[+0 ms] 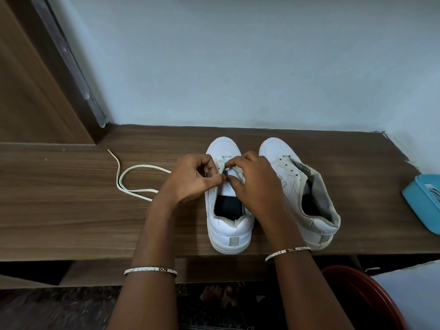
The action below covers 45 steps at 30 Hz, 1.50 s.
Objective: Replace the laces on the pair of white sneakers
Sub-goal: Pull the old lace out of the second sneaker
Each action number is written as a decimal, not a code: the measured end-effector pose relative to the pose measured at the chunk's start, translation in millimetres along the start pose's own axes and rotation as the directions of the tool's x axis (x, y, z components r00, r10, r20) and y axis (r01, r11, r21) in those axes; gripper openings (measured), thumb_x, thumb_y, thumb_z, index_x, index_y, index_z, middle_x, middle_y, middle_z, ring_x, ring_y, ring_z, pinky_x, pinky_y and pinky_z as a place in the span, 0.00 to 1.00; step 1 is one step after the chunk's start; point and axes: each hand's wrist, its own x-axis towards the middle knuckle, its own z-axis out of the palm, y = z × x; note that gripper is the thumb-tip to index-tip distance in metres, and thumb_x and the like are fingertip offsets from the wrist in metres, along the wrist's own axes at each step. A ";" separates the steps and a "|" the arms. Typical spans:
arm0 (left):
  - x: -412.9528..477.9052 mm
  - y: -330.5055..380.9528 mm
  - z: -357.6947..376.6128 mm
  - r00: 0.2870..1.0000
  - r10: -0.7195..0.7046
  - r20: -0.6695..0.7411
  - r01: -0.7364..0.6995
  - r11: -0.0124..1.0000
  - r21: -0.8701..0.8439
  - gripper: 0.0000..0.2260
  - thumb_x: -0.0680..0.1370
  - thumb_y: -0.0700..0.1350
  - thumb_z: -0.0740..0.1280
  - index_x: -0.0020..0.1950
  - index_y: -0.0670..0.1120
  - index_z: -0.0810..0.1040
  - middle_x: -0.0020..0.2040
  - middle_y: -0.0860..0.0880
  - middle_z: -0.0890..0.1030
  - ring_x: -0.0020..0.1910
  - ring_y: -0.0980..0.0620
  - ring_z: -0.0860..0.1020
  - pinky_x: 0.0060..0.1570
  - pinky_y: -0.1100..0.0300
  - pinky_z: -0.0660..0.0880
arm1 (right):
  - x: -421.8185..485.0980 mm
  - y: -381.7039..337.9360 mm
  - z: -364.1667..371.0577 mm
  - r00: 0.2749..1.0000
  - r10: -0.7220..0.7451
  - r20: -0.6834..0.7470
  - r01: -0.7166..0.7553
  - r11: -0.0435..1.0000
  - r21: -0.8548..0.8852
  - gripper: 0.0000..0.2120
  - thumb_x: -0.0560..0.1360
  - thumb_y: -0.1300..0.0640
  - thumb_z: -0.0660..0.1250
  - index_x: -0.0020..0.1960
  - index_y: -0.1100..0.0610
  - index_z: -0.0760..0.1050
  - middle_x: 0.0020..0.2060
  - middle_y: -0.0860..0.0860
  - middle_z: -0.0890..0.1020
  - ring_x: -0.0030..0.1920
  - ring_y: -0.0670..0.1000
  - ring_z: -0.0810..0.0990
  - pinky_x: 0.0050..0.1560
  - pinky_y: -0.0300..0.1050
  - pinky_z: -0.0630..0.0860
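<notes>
Our left hand [190, 179] and right hand [252, 184] pinch the lace [222, 166] of one white leather sneaker [228, 225]; a loose cream flat lace [142, 166] lies beside. All on a brown wooden table [71, 210]; pale blue wall [238, 67] behind.

Both bare forearms reach in from the near edge and draw together toward the far middle. The left forearm [154, 236] slants rightward and the right forearm [295, 270] slants leftward, and each wrist carries a thin bangle. The left grip [190, 177] has its fingers curled, with thumb and forefinger tips pressed together on a bit of white lace [222, 165]. The right grip [254, 184] lies palm down, back toward the camera, its fingers bent onto the same lace. The fingertips of the two touch.
</notes>
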 end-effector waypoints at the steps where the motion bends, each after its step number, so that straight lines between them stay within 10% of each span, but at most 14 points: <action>1: 0.4 -0.9 -0.1 1.000 0.000 0.000 0.000 1.000 -0.002 0.09 0.70 0.43 0.76 0.34 0.46 0.78 0.28 0.56 0.76 0.28 0.57 0.72 0.33 0.59 0.69 | -0.1 -1.8 0.1 1.000 0.011 -0.008 -0.011 1.000 -0.028 0.11 0.76 0.53 0.71 0.58 0.48 0.79 0.54 0.48 0.78 0.56 0.52 0.75 0.47 0.48 0.76; 9: -2.7 -2.2 -1.0 0.997 -0.068 0.047 0.074 0.989 -0.128 0.10 0.73 0.36 0.71 0.33 0.44 0.73 0.25 0.43 0.77 0.21 0.48 0.74 0.26 0.64 0.68 | 0.0 -17.5 13.8 0.989 0.019 -0.149 -0.038 0.991 -0.126 0.03 0.75 0.54 0.69 0.48 0.52 0.77 0.46 0.50 0.77 0.47 0.55 0.76 0.41 0.50 0.74; 14: -2.2 0.4 0.4 0.993 -0.113 0.019 0.114 0.987 -0.111 0.11 0.75 0.32 0.68 0.34 0.38 0.72 0.22 0.44 0.76 0.19 0.52 0.73 0.23 0.67 0.65 | 1.2 -15.3 13.2 0.942 0.233 -0.243 -0.170 0.952 0.254 0.04 0.78 0.55 0.64 0.47 0.55 0.72 0.40 0.49 0.79 0.41 0.51 0.77 0.39 0.49 0.73; 20: -0.5 -4.9 1.4 0.991 -0.136 0.018 0.137 0.969 -0.207 0.11 0.69 0.38 0.69 0.29 0.47 0.73 0.26 0.37 0.77 0.21 0.46 0.75 0.26 0.63 0.70 | 8.0 0.0 -1.4 0.690 0.720 0.070 -0.530 0.437 0.727 0.03 0.76 0.57 0.64 0.49 0.54 0.75 0.35 0.47 0.85 0.43 0.51 0.84 0.53 0.56 0.80; 28: -0.7 -0.7 1.3 0.986 -0.163 0.022 0.164 0.965 -0.203 0.10 0.69 0.38 0.69 0.29 0.46 0.73 0.27 0.37 0.77 0.22 0.45 0.76 0.28 0.61 0.72 | 7.2 -12.0 -5.5 0.986 0.122 -0.111 -0.093 0.967 0.238 0.08 0.71 0.50 0.71 0.49 0.49 0.81 0.53 0.45 0.79 0.56 0.51 0.75 0.54 0.51 0.73; 31: -1.1 -1.2 0.7 0.987 -0.157 0.031 0.160 0.970 -0.183 0.14 0.72 0.33 0.69 0.30 0.45 0.73 0.26 0.38 0.78 0.22 0.45 0.76 0.26 0.63 0.70 | 1.5 -16.1 5.7 0.999 0.033 -0.040 -0.039 0.988 -0.148 0.07 0.74 0.51 0.71 0.51 0.49 0.82 0.58 0.46 0.78 0.63 0.53 0.71 0.54 0.52 0.66; 35: -3.1 1.1 -0.7 0.988 -0.152 0.022 0.153 0.976 -0.155 0.15 0.74 0.31 0.68 0.30 0.44 0.73 0.25 0.40 0.77 0.21 0.47 0.76 0.25 0.66 0.69 | 1.8 -14.2 7.7 0.976 0.090 -0.199 -0.087 0.996 0.023 0.02 0.73 0.51 0.73 0.43 0.48 0.82 0.53 0.43 0.81 0.59 0.51 0.74 0.54 0.51 0.67; 38: -3.2 3.6 -1.0 0.988 -0.153 0.021 0.154 0.980 -0.127 0.14 0.75 0.31 0.68 0.31 0.43 0.72 0.25 0.40 0.77 0.21 0.49 0.76 0.24 0.68 0.67 | 6.6 -14.4 -3.3 0.893 0.366 -0.261 -0.193 0.837 0.512 0.06 0.73 0.53 0.74 0.38 0.47 0.80 0.39 0.40 0.83 0.45 0.41 0.80 0.48 0.43 0.77; 41: -3.2 3.3 -1.8 0.987 -0.158 0.027 0.160 0.979 -0.129 0.13 0.75 0.32 0.68 0.32 0.42 0.71 0.26 0.38 0.78 0.21 0.49 0.76 0.23 0.68 0.66 | 14.7 -1.8 -25.2 0.720 0.671 -0.177 -0.214 0.457 0.863 0.06 0.73 0.60 0.73 0.39 0.51 0.83 0.34 0.43 0.83 0.38 0.43 0.80 0.44 0.43 0.77; 43: -3.0 3.1 -1.3 0.986 -0.164 0.028 0.166 0.976 -0.139 0.14 0.75 0.32 0.68 0.32 0.42 0.71 0.27 0.39 0.78 0.21 0.49 0.76 0.24 0.68 0.66 | 18.6 16.9 -38.5 0.604 0.792 -0.089 -0.179 0.243 0.953 0.03 0.73 0.63 0.72 0.44 0.57 0.84 0.38 0.50 0.84 0.39 0.48 0.80 0.40 0.42 0.77; 45: -2.5 3.6 -0.3 0.985 -0.169 0.028 0.171 0.976 -0.133 0.14 0.75 0.32 0.68 0.31 0.43 0.71 0.27 0.38 0.78 0.21 0.49 0.76 0.24 0.68 0.67 | 17.8 28.4 -41.2 0.546 0.831 -0.107 -0.209 0.258 0.943 0.06 0.73 0.64 0.70 0.49 0.61 0.83 0.42 0.56 0.84 0.41 0.51 0.82 0.38 0.39 0.79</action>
